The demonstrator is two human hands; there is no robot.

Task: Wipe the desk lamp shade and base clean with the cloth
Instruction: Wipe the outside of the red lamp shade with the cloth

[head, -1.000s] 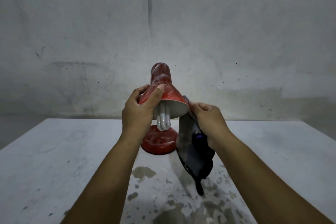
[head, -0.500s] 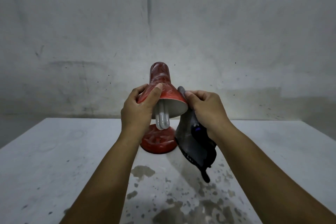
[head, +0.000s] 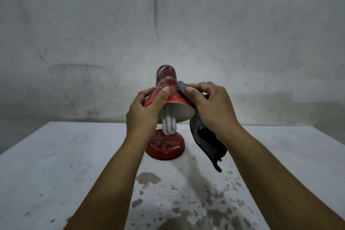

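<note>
Climbing from the rim toward the neck, the cloth (head: pixel 182 86) is now pressing on the shade (head: pixel 173 97) — its long axis tilting up and away; the right hand (head: pixel 209 106) is pinching that cloth on the shade's right flank, the left hand (head: pixel 145 112) is gripping the opposite side; the base (head: pixel 165 145) is sitting on the bench (head: pixel 65 155) below — unwiped, I judge.

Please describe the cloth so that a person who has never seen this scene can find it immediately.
Start at the pale table, where a red lamp stands near the middle. The right hand presses one end of the cloth against the lamp shade, and the rest hangs down beside the lamp. It is the only soft, dark grey thing there; everything near it is red or white.
</note>
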